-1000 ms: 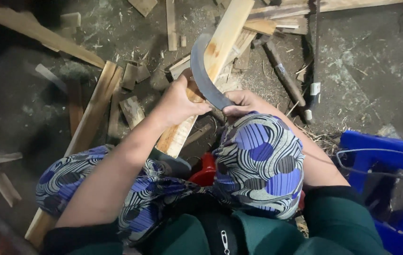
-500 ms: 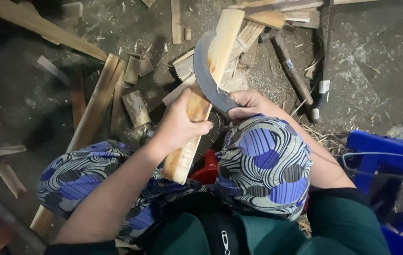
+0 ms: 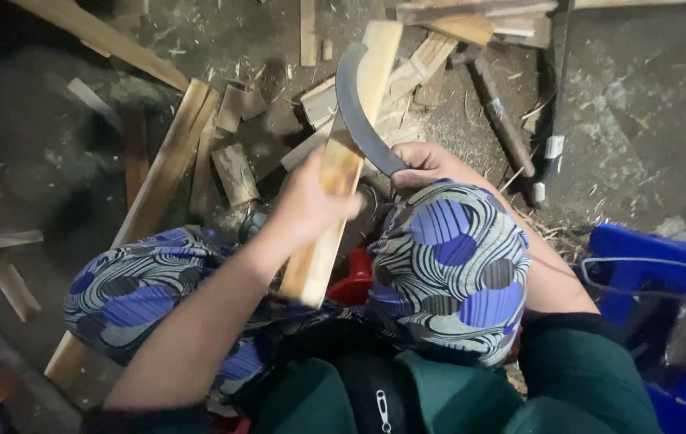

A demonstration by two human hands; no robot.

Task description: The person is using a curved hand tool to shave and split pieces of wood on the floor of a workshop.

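Dirty concrete floor [image 3: 632, 104] littered with wood offcuts [image 3: 234, 173]. Left hand [image 3: 307, 205] fingers wrapped mid-length round a pale wooden plank [image 3: 335, 173]; right hand [image 3: 423, 165] fingers closed on a curved blade [image 3: 359, 112] crossing the plank just beyond them. Plank looks stiff, light; best gripped mid-length, clear of the edge.

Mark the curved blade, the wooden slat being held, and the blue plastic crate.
curved blade [image 3: 353, 104], head view, mid-blade.
wooden slat [image 3: 341, 169], head view, face above the gripping hand.
blue plastic crate [image 3: 648, 249], head view, top rim.
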